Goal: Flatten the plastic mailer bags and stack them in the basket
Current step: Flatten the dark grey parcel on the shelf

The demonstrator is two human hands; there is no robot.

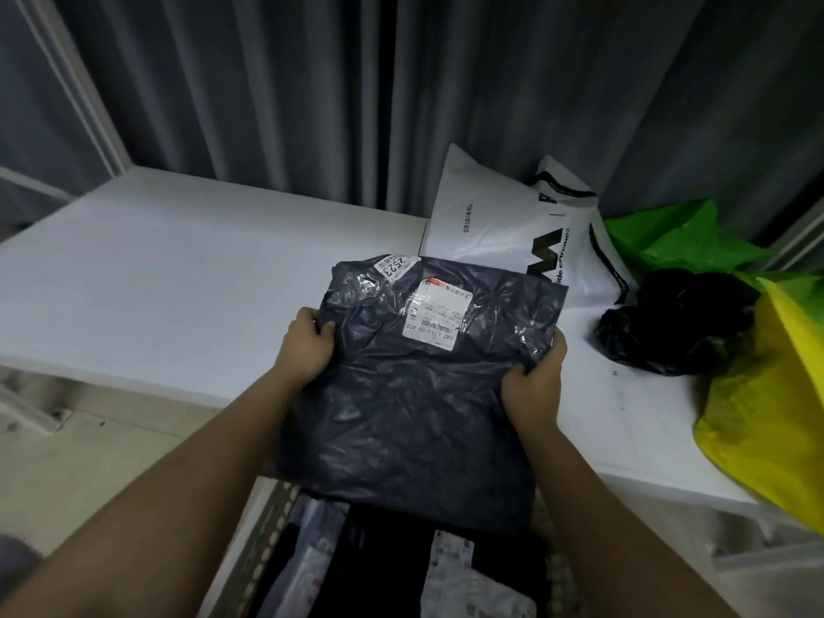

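Note:
A dark grey plastic mailer bag point(414, 385) with white shipping labels is held flat between both hands, over the table's front edge and above the basket. My left hand point(307, 345) grips its left edge, thumb on top. My right hand point(535, 385) grips its right edge, fingers curled under. Below, the perforated grey basket point(267, 524) holds several flattened mailers, dark and pale, partly hidden by the held bag.
A white table point(156, 283) spans the scene. On it lie two white mailers point(499, 225), a crumpled black bag point(669, 327), a green bag point(677, 234) and a yellow bag point(767, 403) at the right. Grey curtains hang behind.

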